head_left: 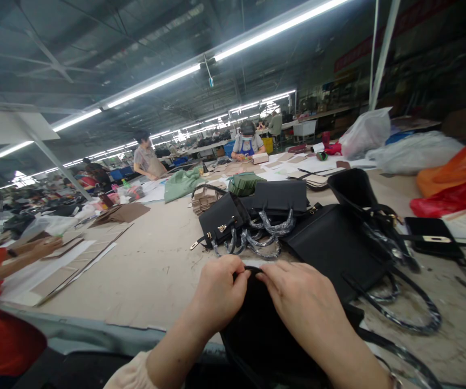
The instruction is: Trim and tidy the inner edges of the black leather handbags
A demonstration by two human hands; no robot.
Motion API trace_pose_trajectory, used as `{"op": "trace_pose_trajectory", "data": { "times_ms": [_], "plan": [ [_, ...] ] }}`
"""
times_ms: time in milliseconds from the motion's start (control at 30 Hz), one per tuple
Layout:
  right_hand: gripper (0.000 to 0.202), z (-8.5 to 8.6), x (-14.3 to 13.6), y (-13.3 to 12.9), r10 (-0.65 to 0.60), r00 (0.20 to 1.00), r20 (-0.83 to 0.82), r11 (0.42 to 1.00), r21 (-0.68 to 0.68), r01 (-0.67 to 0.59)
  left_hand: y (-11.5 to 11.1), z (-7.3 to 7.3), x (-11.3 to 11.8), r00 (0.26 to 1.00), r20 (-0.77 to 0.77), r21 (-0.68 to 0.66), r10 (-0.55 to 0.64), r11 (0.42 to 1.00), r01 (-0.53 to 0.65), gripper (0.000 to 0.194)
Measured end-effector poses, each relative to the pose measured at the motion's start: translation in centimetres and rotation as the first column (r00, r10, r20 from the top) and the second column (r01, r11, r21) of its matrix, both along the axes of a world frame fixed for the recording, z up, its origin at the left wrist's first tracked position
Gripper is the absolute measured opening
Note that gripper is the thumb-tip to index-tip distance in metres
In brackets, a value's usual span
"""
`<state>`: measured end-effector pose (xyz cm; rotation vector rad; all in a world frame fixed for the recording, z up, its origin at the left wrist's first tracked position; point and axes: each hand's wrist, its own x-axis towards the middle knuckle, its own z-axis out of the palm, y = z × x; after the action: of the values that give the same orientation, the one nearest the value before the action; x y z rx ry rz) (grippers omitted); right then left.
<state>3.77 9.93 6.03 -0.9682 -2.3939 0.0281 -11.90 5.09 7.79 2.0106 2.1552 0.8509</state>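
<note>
Low in the middle of the head view, a black handbag (263, 329) is turned with its dark opening toward me. My left hand (222, 292) pinches the bag's top edge between thumb and fingers. Close beside it, my right hand (301, 300) is closed on the same edge, its thumb hidden behind the fingers. The lower part of the bag is cut off by the frame. Just beyond my hands lie more black handbags, one with a gold clasp (222, 228) and one large flat one (333, 246). Their handles (265, 243) are wrapped in clear plastic.
A black phone-like slab (433, 236) lies at the right, with orange and red plastic bags (459, 173) behind it. Green cloth (182, 183) and stacked pieces (206, 199) sit farther back. A co-worker in red (1, 324) handles flat panels at left; others work beyond.
</note>
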Motion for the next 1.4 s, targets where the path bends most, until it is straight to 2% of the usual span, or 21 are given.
{"op": "trace_pose_trajectory", "data": {
  "times_ms": [200, 533, 633, 733, 833, 933, 1000, 1067, 1200, 1300, 1400],
  "plan": [
    [0.017, -0.1, -0.2, 0.2, 0.008, 1.0, -0.027, 1.0, -0.01, -0.008, 0.0, -0.1, 0.0, 1.0, 0.015, -0.01, 0.013, 1.0, -0.013, 0.017],
    [0.011, -0.1, -0.2, 0.3, 0.005, 1.0, -0.006, 0.999, -0.054, -0.005, 0.0, -0.3, 0.1, 0.999, 0.024, 0.006, 0.026, 1.0, -0.026, 0.017],
    [0.016, -0.2, -0.3, 0.3, -0.002, 1.0, -0.008, 1.0, -0.025, 0.002, -0.2, -0.4, 0.2, 0.998, 0.057, 0.015, 0.03, 0.999, -0.031, 0.015],
    [0.015, -0.2, -0.4, 0.3, 0.0, 1.0, -0.021, 1.0, -0.013, 0.0, -1.1, -0.2, 0.3, 0.989, 0.15, 0.008, 0.012, 1.0, -0.013, 0.005],
    [0.014, -0.1, -0.5, 0.2, -0.018, 1.0, -0.01, 1.0, -0.023, 0.018, -2.6, 0.2, 0.4, 0.968, 0.249, 0.005, 0.022, 1.0, -0.024, 0.04],
    [0.017, -0.2, -0.4, 0.2, -0.034, 0.999, 0.009, 0.999, -0.015, 0.034, -4.5, 0.3, 0.6, 0.971, 0.23, -0.081, 0.059, 0.996, -0.041, 0.074],
    [0.018, -0.4, -0.5, 0.3, -0.046, 0.999, 0.014, 0.999, -0.002, 0.046, -5.5, 0.0, 0.7, 0.977, 0.204, -0.16, 0.066, 0.987, -0.033, 0.086],
    [0.02, -0.5, -0.6, 0.3, -0.061, 0.998, 0.014, 0.998, 0.01, 0.061, -6.1, -0.5, 0.6, 0.976, 0.198, -0.213, 0.087, 0.976, -0.044, 0.088],
    [0.024, -0.3, -1.1, 0.3, -0.085, 0.995, 0.046, 0.996, 0.015, 0.084, -6.2, -1.1, -0.3, 0.968, 0.215, -0.242, 0.127, 0.967, -0.073, 0.079],
    [0.025, 0.7, -1.3, -0.1, -0.111, 0.986, 0.127, 0.994, 0.011, 0.11, -5.5, -1.0, -1.5, 0.959, 0.269, -0.235, 0.09, 0.972, -0.025, 0.075],
    [0.03, 2.2, -1.4, -0.4, -0.089, 0.961, 0.263, 0.993, -0.057, 0.107, -4.6, -0.6, -3.3, 0.957, 0.291, -0.241, 0.008, 0.968, 0.065, 0.076]
  ]
}}
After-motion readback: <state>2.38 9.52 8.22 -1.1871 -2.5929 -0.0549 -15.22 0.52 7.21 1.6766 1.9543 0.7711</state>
